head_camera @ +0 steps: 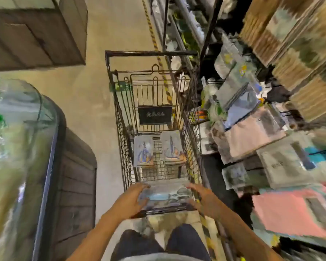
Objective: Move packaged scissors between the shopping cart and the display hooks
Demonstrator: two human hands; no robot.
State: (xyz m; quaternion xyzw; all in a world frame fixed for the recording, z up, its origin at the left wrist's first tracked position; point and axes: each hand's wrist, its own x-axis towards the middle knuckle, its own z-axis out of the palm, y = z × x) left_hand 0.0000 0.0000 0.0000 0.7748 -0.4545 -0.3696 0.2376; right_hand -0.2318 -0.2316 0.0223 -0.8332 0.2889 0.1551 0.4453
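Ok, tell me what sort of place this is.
Most likely a shop aisle. A wire shopping cart stands on the floor with packaged scissors in its basket, and racks of packaged goods line the right side. Both hands reach a stack of packs at the cart's near end.

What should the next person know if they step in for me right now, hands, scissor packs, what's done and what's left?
Left hand and right hand: one on each side of a stack of packs at the near end of the shopping cart; firm grip or not, too blurred to tell.
Two scissor packs lie flat on the cart floor farther in.
Display rack of hanging packs is to the right.
Done: none can be confirmed.
Left: the two packs on the cart floor and the stack between the hands.
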